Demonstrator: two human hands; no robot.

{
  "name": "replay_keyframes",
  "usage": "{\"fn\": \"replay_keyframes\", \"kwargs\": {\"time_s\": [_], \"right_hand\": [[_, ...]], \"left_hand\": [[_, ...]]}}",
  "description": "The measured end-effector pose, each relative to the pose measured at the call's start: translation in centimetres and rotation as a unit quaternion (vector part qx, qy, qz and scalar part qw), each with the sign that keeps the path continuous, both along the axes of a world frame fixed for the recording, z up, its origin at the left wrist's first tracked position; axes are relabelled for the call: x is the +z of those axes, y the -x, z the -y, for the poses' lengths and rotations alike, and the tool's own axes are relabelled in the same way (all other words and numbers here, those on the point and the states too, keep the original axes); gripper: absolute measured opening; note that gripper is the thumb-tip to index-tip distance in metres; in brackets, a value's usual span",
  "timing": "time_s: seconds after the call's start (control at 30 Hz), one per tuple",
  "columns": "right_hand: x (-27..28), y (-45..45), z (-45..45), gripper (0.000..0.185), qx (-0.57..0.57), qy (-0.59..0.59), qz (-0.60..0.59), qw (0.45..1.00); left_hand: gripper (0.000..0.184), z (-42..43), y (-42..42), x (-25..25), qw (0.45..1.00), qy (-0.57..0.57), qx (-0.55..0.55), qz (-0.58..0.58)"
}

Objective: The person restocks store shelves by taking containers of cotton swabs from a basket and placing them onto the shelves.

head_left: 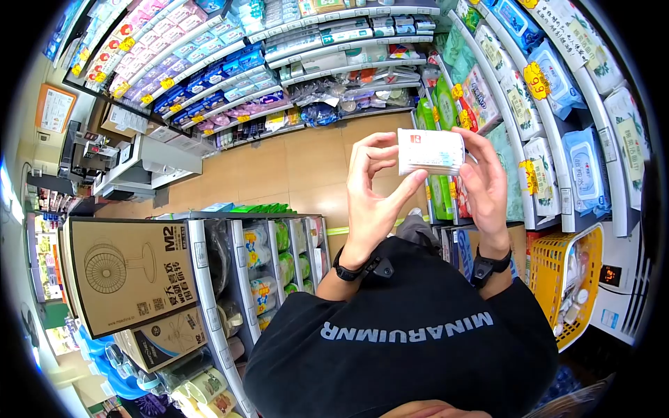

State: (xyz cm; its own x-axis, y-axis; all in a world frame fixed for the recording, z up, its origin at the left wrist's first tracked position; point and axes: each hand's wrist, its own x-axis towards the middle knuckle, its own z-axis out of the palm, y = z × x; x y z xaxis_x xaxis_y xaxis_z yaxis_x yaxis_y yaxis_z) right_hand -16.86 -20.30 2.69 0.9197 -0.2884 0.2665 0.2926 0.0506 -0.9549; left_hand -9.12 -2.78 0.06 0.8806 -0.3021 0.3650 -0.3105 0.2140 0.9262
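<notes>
A small white plastic-wrapped package (431, 153) with a red mark on its face is held up in front of my chest, between both hands. My left hand (374, 191) grips its left end, with the thumb at the lower edge and the fingers bent at the side. At the opposite end, my right hand (486, 188) has its fingers and thumb closed against the package. The exact contents are too small to make out. Each wrist wears a black band.
Wet-wipe packs (587, 164) and tissue packs fill the shelves on the right. A yellow basket (536, 268) holding goods stands at the lower right. A fan box (129, 275) tops the left shelf unit. Packaged goods (223, 70) line the far shelves beyond the tiled floor (279, 167).
</notes>
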Motion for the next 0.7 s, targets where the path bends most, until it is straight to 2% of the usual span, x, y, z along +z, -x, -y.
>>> {"fn": "replay_keyframes", "kwargs": {"time_s": [0.1,0.2,0.27,0.37,0.43,0.57,0.7], "right_hand": [[-0.1,-0.2,0.3,0.053,0.0,-0.008,0.001,1.0],[-0.4,-0.4,0.3,0.056,-0.002,-0.018,0.017,1.0],[-0.5,-0.4,0.2,0.058,-0.006,-0.02,0.028,0.999],[-0.4,-0.7,0.0,0.065,-0.025,0.027,0.014,0.999],[-0.6,-0.9,-0.1,0.068,-0.051,0.057,0.047,0.996],[-0.7,-1.1,0.2,0.067,-0.077,0.129,0.059,0.987],[-0.5,-1.2,0.4,0.064,-0.095,0.193,0.068,0.974]], "left_hand": [[0.046,0.3,-0.2,0.0,1.0,-0.011,-0.001,-0.006],[0.049,0.7,-0.3,0.1,0.996,0.009,-0.034,-0.078],[0.049,1.0,-0.3,0.0,0.987,0.065,-0.059,-0.135],[0.047,1.3,-0.7,-0.8,0.984,0.058,-0.09,-0.142],[0.046,1.3,-0.9,-0.6,0.983,0.039,-0.105,-0.144],[0.046,1.1,-1.5,-0.8,0.979,-0.037,-0.137,-0.143],[0.048,1.3,-2.0,-1.2,0.975,-0.037,-0.166,-0.14]]}}
